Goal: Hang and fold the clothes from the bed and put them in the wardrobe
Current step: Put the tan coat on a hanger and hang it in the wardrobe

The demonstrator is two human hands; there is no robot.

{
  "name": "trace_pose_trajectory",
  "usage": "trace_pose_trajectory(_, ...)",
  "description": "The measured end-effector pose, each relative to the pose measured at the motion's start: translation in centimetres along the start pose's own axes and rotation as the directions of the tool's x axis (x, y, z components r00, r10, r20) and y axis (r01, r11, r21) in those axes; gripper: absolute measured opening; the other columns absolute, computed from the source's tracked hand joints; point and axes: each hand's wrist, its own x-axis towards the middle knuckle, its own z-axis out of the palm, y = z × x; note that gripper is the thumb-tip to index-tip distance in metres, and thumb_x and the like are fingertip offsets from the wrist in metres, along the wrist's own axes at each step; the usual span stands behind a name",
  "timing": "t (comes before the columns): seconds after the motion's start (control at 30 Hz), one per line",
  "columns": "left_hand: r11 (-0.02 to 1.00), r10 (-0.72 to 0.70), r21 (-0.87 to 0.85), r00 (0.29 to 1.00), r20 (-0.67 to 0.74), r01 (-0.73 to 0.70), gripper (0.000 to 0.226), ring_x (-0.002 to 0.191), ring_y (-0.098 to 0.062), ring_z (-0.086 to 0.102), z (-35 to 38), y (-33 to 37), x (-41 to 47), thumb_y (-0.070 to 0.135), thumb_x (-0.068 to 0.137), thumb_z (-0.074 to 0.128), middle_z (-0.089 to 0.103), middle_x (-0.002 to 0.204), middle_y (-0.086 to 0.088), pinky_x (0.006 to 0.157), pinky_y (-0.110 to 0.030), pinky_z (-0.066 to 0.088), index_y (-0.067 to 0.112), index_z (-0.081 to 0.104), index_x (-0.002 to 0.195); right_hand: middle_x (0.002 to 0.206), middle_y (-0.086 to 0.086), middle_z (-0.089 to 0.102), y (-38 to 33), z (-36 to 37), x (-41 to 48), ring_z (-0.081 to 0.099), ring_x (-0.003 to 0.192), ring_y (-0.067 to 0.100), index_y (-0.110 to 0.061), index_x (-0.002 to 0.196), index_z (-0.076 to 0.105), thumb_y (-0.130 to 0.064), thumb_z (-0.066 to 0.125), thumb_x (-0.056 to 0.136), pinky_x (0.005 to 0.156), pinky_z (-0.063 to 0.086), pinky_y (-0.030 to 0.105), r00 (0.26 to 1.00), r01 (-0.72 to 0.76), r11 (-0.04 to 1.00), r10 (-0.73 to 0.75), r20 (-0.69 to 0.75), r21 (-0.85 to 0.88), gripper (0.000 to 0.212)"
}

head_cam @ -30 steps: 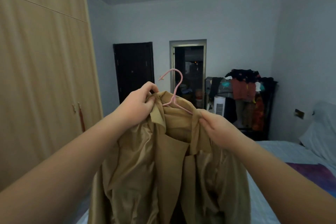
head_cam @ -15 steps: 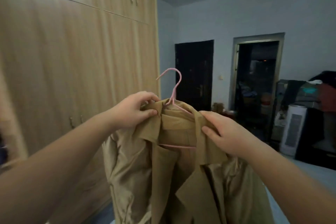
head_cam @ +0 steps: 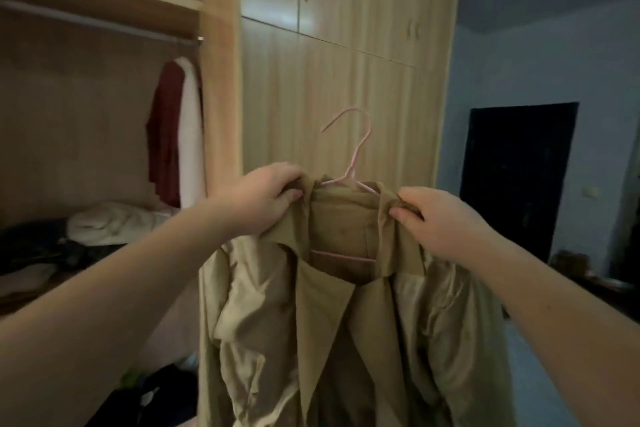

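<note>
Both hands gripped cloth: my left hand (head_cam: 266, 198) was closed on the left shoulder of the tan, satin-lined trench coat (head_cam: 332, 315), and my right hand (head_cam: 440, 218) pinched the right shoulder seam between thumb and fingers. Between them the coat hung open-fronted on a thin pink wire hanger (head_cam: 349, 163), its hook rising above the collar with the open end pointing left. Beyond, up and to my left, ran the metal rail (head_cam: 104, 22) of the open pale-wood wardrobe (head_cam: 221, 80), crossing my view nearly side to side, with a dark red garment (head_cam: 166, 128) and a white one already hanging near its right end. My left hand was nearer that rail, so I judged the hook had to rise and travel leftward.
</note>
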Motion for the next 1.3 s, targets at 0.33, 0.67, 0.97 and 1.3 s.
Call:
trace_pose_trajectory(0.33, 0.929, -0.305, 0.176, 0.942, -0.140, 0.327, 0.003, 0.090, -0.023, 0.058, -14.4, -23.2, -12.8, 0.023, 0.101, 0.046, 0.061, 0.099, -0.001, 0.076, -0.039, 0.044, 0.022, 0.047, 0.104, 0.110, 0.007, 0.064, -25.1, 9.0, 17.0, 0.063, 0.094, 0.035, -0.022, 0.114, 0.047, -0.034, 0.049, 0.098, 0.070, 0.046, 0.039, 0.931, 0.286, 0.955, -0.297, -0.210, -0.082, 0.020)
trace_pose_trajectory(0.67, 0.910, -0.391, 0.015, 0.867, -0.309, 0.415, 0.009, 0.078, -0.005, 0.055, -20.0, -35.8, -17.3, 0.015, 0.099, 0.047, 0.060, 0.084, 0.009, 0.064, -0.027, 0.039, 0.022, 0.053, 0.100, 0.107, -0.014, 0.053, -37.7, 18.1, 25.9, 0.056, 0.090, 0.008, -0.035, 0.147, 0.030, -0.044, 0.053, 0.098, 0.077, 0.046, 0.028, 0.957, 0.290, 0.895, -0.259, -0.134, 0.339, 0.055)
trace_pose_trajectory(0.97, 0.864, -0.227, 0.390, 0.939, -0.259, 0.317, 0.010, 0.095, -0.020, 0.058, -18.7, -46.0, -14.4, 0.039, 0.100, 0.042, 0.055, 0.100, 0.010, 0.078, -0.039, 0.048, 0.031, 0.045, 0.104, 0.073, -0.006, 0.058, -37.8, 26.7, 35.1, 0.057, 0.061, 0.013, -0.026, 0.095, 0.047, -0.039, 0.041, 0.102, 0.055, 0.051, 0.036, 0.905, 0.395, 0.913, -0.367, -0.215, 0.104, 0.016)
trace_pose_trajectory(1.3, 0.735, -0.240, 0.531, 0.894, -0.379, 0.422, 0.020, 0.087, -0.024, 0.063, -16.8, -58.6, -3.3, 0.048, 0.101, 0.040, 0.063, 0.093, 0.008, 0.063, -0.034, 0.038, 0.029, 0.046, 0.104, 0.070, -0.008, 0.054, -35.9, 33.6, 51.1, 0.056, 0.063, 0.017, -0.030, 0.090, 0.036, -0.047, 0.032, 0.101, 0.060, 0.050, 0.038, 0.880, 0.427, 0.894, -0.376, -0.289, 0.138, 0.021)
